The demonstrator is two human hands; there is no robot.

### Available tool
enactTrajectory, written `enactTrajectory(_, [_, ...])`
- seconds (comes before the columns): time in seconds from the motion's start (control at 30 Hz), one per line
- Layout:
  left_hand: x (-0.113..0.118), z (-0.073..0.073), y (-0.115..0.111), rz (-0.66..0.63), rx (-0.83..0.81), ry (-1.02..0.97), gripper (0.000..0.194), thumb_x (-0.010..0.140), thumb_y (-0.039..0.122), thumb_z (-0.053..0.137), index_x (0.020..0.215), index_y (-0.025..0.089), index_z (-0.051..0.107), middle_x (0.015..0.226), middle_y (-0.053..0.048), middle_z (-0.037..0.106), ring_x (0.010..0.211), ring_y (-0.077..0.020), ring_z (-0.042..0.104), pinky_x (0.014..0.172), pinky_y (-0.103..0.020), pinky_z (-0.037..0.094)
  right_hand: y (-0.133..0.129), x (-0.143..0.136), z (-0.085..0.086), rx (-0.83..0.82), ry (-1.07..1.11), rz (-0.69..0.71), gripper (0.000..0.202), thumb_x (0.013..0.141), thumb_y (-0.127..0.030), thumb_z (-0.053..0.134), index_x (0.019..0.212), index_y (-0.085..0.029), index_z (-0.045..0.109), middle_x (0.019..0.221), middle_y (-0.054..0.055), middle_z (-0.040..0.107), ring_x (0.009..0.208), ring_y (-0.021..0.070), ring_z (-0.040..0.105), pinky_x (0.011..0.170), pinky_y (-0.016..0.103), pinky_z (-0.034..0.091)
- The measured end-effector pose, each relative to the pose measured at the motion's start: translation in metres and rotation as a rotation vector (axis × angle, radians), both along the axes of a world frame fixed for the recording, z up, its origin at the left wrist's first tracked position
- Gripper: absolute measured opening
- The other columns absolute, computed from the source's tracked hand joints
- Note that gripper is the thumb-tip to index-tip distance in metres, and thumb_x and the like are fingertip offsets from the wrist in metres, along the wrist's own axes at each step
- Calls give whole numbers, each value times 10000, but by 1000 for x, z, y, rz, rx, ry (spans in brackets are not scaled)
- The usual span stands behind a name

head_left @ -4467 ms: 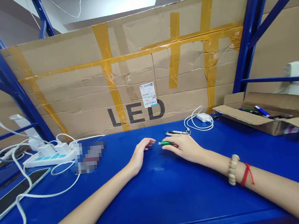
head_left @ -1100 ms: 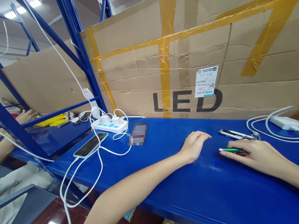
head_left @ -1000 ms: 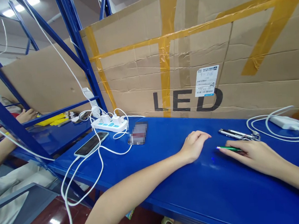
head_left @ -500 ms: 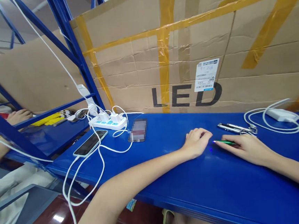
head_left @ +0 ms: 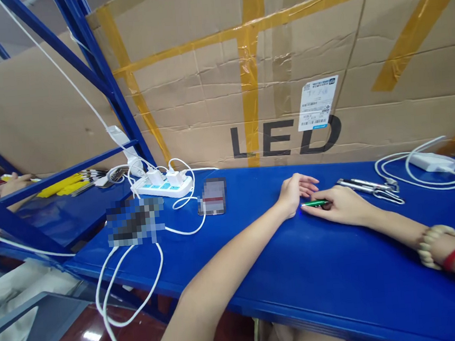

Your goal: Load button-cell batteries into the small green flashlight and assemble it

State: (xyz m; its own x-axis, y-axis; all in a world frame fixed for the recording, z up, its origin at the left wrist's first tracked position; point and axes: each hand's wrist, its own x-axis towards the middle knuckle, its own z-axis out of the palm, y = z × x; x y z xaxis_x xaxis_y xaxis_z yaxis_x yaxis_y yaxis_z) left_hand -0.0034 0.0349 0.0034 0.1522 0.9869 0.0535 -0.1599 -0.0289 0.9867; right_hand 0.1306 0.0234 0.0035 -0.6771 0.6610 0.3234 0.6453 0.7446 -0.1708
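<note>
1. Pen [head_left: 315,203] of green colour was above or on the bench [head_left: 301,286], I could not tell which; the grip of my right hand [head_left: 340,206] was pinching it.
2. I saw its tip directed to the left hand [head_left: 295,193], just beside the heel of this hand, with a small blue glow near the tip.
3. The left grip was spread, with fingers a little curved.
4. Behind my right hand lay silver pens [head_left: 362,184] and a metal clip [head_left: 388,195], and farther right a white adapter [head_left: 432,162] with looped cable.
5. On the left side I saw a power strip [head_left: 165,187] with plugs, and near it a phone-like object [head_left: 213,197], blurred by pixels.
6. Cardboard [head_left: 202,109] with "LED" letters stood upright behind all these things.
</note>
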Motion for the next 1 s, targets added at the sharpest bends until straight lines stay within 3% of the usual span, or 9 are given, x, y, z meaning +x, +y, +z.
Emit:
enactTrajectory(0.2, [-5,3,1,-35,-59,-70,312,758,228,309,623,130,573,623,-28,570,577,-120,495,592,-224,421,16,-13,-4,-12,85,-1,363,754,-484,503,717,-164,672,517,14,608,411,103,496,472,208,354])
enactTrajectory(0.43, [-9,4,5,-69,-51,-7,319,756,217,307,664,118,596,669,-43,597,649,-138,532,667,-254,437,13,-13,-1,-64,128,-25,430,784,-499,443,696,-131,650,501,27,581,407,98,436,462,222,304])
enactTrajectory(0.67, [-8,-3,9,-82,-20,19,303,740,218,337,707,122,623,774,-64,641,750,-169,566,747,-295,461,12,-12,3,-63,138,-59,501,808,-535,379,655,-141,647,441,23,529,385,102,390,466,250,279])
enactTrajectory(1.0, [-7,-14,18,-93,40,68,269,722,242,348,681,144,595,784,-69,621,779,-180,559,805,-344,453,20,-10,-7,-80,140,-129,587,804,-609,338,668,-146,671,467,39,556,394,113,397,473,264,280])
